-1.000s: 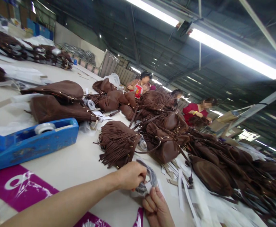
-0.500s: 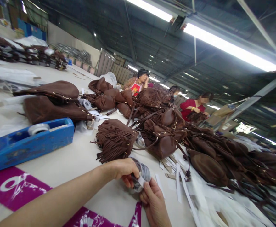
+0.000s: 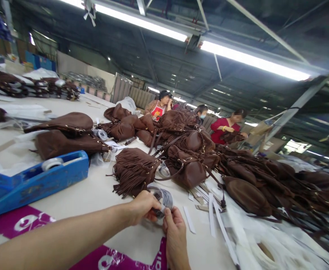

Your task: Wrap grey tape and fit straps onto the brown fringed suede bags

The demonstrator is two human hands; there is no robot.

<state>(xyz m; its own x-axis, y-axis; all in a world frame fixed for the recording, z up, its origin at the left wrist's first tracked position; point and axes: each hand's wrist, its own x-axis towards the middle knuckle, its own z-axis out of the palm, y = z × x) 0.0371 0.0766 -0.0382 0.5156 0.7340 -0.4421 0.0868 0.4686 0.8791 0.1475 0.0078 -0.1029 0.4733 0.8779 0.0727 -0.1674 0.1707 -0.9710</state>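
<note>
1. At 6 o'clock in view, the grey plastic-wrapped coil (image 3: 167, 195) sat between both hands, in front of the fringed brown bag (image 3: 134, 168).
2. Left hand (image 3: 145, 207) was curled closed on the coil's 8 o'clock side.
3. Right hand (image 3: 176, 229) pinched its 5 o'clock edge, thumb uppermost.
4. From the coil: blue tape dispenser (image 3: 48, 183) lay at 9 o'clock, white strip (image 3: 189, 220) at 4.

Bag workshop, factory scale. Evidence: brown bags (image 3: 191, 172) heaped along a long white worktable (image 3: 99, 187), a fringed bag (image 3: 134, 168) in front, paper strips (image 3: 211, 215) and a blue tape dispenser (image 3: 40, 189) on the same top. Co-workers beyond: one in a red apron (image 3: 157, 111), one in a red top (image 3: 219, 131) handling brown material (image 3: 233, 137). Overhead, fluorescent tubes (image 3: 251, 59) under a dark shed roof (image 3: 119, 41).
</note>
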